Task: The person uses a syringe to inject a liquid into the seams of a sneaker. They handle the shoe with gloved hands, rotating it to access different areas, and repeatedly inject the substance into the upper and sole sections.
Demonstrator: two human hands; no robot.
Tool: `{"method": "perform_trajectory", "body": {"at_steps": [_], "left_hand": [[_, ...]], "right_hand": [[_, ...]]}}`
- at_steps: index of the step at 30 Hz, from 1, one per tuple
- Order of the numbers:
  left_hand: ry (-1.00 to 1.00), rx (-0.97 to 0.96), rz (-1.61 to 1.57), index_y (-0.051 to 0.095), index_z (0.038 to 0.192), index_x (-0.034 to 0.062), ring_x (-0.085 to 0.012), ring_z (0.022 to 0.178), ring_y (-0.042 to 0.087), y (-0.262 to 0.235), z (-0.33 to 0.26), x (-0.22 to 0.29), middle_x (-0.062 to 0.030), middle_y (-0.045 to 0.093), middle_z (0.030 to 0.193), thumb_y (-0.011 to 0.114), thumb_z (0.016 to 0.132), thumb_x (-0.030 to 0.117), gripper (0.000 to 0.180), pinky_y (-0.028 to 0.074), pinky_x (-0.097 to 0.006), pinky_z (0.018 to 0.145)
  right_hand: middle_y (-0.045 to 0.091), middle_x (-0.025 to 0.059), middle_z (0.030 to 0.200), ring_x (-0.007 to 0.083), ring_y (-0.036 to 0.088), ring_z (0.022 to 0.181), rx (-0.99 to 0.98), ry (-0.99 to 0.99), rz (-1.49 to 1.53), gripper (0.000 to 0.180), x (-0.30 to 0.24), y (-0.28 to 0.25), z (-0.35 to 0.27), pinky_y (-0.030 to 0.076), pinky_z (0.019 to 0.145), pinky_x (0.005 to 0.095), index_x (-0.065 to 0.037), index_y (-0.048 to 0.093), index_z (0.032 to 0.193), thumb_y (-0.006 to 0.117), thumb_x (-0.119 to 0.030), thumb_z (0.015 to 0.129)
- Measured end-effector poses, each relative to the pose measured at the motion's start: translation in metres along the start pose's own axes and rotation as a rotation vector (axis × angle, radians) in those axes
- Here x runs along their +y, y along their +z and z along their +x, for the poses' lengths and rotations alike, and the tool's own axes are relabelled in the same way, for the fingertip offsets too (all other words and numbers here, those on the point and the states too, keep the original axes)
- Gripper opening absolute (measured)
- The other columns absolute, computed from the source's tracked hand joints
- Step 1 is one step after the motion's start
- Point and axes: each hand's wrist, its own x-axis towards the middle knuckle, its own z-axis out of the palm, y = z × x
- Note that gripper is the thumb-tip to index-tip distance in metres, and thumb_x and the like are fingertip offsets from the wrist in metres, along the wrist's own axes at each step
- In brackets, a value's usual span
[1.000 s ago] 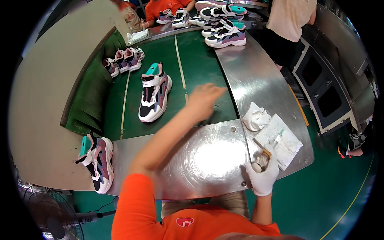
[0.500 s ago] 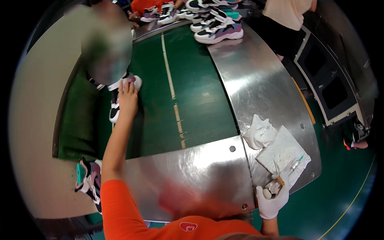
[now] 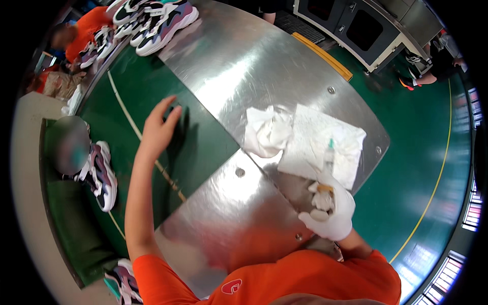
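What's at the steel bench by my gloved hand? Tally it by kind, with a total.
Crumpled white cloth: 1
Flat white sheet: 1
Syringe-like applicator: 1
Small pot in the gloved right hand: 1
Total: 4

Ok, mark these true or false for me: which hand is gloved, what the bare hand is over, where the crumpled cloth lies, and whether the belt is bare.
1. The right hand wears a white glove. True.
2. The left hand grips a sneaker. False: it is open over the green belt, holding nothing.
3. A crumpled white cloth lies on the metal table. True.
4. No shoes are on the belt. False: a sneaker lies to the left.
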Motion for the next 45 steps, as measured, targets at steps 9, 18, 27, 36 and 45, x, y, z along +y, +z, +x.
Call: {"method": "perform_trajectory", "body": {"at_steps": [9, 18, 27, 36, 45], "left_hand": [[-0.255, -0.299, -0.693, 0.063, 0.123, 0.0031, -0.0212, 0.121, 0.055, 0.020, -0.221, 0.139, -0.0102, 0.061, 0.127, 0.056, 0.099, 0.019, 0.030, 0.043, -0.032, 0.102], [-0.101, -0.188, -1.427, 0.050, 0.131, -0.0060, -0.0253, 0.117, 0.056, 0.060, -0.277, 0.183, -0.0192, 0.058, 0.128, 0.036, 0.106, 0.037, 0.052, 0.043, -0.040, 0.103], [-0.261, -0.328, -1.379, 0.065, 0.095, -0.0047, -0.0222, 0.097, 0.065, 0.095, -0.203, 0.182, -0.0196, 0.069, 0.107, 0.037, 0.105, 0.041, 0.054, 0.051, -0.034, 0.090], [-0.492, -0.587, -0.658, 0.063, 0.089, -0.0080, -0.0212, 0.064, 0.069, 0.073, -0.096, 0.193, -0.0135, 0.067, 0.079, 0.063, 0.093, 0.031, 0.039, 0.056, -0.031, 0.052], [-0.778, -0.586, -0.956, 0.062, 0.092, -0.0131, -0.0232, 0.060, 0.069, 0.074, -0.093, 0.175, -0.0174, 0.068, 0.075, 0.066, 0.090, 0.029, 0.042, 0.056, -0.032, 0.050]], "right_hand": [[0.057, 0.0122, 0.109, 0.0211, 0.062, 0.085, -0.408, 0.305, 1.099, 0.074, -0.033, -0.011, -0.042, 0.054, 0.072, 0.0321, -0.007, 0.048, 0.130, 0.075, 0.003, 0.062], [0.044, 0.0070, 0.101, 0.0179, 0.048, 0.072, -1.043, 0.648, 2.119, 0.044, -0.056, 0.011, -0.090, 0.043, 0.054, 0.0267, -0.013, 0.048, 0.126, 0.067, -0.026, 0.089], [0.056, 0.0098, 0.084, 0.0159, 0.053, 0.060, -0.563, 0.601, 1.237, 0.014, -0.044, 0.004, -0.062, 0.044, 0.047, 0.0252, -0.011, 0.054, 0.101, 0.064, -0.013, 0.092], [0.062, 0.0134, 0.091, 0.0315, 0.065, 0.079, -0.337, 0.251, 0.106, 0.019, -0.053, -0.011, -0.031, 0.052, 0.067, 0.0360, -0.006, 0.056, 0.094, 0.070, -0.006, 0.081], [0.063, 0.0133, 0.093, 0.0306, 0.066, 0.081, -0.321, 0.215, 0.169, 0.021, -0.099, -0.039, 0.010, 0.053, 0.069, 0.0345, -0.005, 0.058, 0.096, 0.071, -0.001, 0.080]]}}
